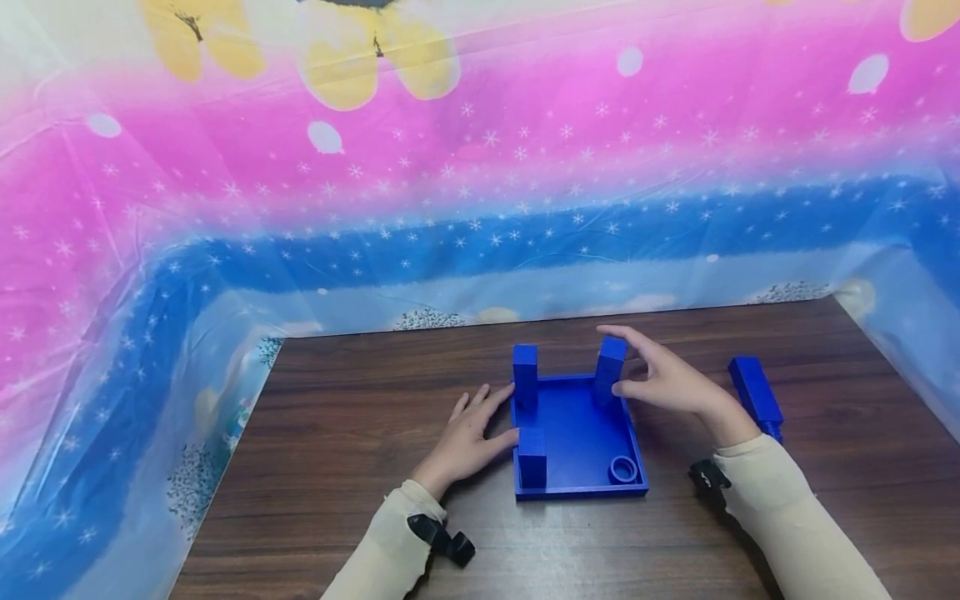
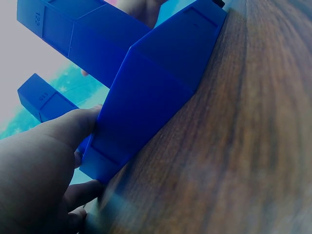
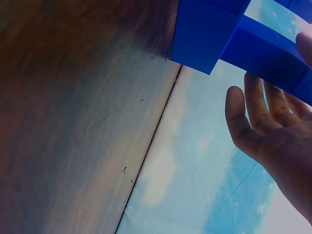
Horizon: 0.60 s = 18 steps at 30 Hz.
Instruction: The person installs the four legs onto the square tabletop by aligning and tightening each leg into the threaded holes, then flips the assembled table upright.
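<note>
A blue square tray (image 1: 573, 492) with a low rim lies on the table. Blue square posts stand upright at three corners: far left (image 1: 526, 375), near left (image 1: 532, 462) and far right (image 1: 609, 371). A round ring socket (image 1: 622, 470) shows at the near right corner. My left hand (image 1: 468, 433) rests along the tray's left side, fingers fairly straight, thumb by the near left post. My right hand (image 1: 667, 379) holds the far right post, thumb at its near side and fingers behind it. In the right wrist view the fingertips (image 3: 252, 80) are right at that post's edge.
Another blue post (image 1: 756, 392) lies on the wooden table (image 1: 360, 400) to the right, its narrower end partly behind the right forearm. A patterned pink and blue cloth (image 1: 480, 192) hangs behind and beside the table. Black straps (image 1: 442, 540) sit on both wrists.
</note>
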Each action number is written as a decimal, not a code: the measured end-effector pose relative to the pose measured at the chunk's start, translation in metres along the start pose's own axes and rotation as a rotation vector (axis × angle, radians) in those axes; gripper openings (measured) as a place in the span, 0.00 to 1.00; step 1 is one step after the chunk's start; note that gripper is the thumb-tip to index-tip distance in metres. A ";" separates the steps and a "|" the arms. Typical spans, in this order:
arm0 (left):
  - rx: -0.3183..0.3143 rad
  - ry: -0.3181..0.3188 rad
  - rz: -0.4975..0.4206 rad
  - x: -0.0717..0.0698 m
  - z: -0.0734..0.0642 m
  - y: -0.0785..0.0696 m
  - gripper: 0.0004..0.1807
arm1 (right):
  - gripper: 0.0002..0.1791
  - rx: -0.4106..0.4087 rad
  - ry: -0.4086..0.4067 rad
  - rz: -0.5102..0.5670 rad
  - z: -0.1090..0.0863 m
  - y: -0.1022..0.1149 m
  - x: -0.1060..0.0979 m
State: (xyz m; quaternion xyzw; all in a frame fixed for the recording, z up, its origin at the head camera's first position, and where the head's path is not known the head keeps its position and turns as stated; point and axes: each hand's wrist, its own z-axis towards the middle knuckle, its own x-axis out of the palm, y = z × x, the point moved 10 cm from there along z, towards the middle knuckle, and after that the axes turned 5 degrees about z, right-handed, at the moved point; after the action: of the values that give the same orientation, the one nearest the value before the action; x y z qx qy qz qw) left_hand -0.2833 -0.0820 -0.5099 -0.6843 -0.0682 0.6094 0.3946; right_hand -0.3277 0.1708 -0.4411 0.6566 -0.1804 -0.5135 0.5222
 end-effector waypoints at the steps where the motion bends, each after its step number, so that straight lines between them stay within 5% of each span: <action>1: 0.000 0.001 -0.001 0.000 0.000 0.000 0.39 | 0.45 -0.012 0.007 0.014 0.000 0.000 0.000; 18: -0.008 0.013 -0.004 -0.001 0.000 -0.001 0.39 | 0.45 -0.034 0.041 0.094 0.001 0.000 0.002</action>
State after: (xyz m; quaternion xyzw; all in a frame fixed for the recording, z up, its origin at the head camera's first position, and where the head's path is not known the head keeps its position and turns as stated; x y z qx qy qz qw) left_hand -0.2828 -0.0814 -0.5086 -0.6897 -0.0693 0.6037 0.3936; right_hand -0.3277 0.1689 -0.4416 0.6488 -0.1915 -0.4781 0.5602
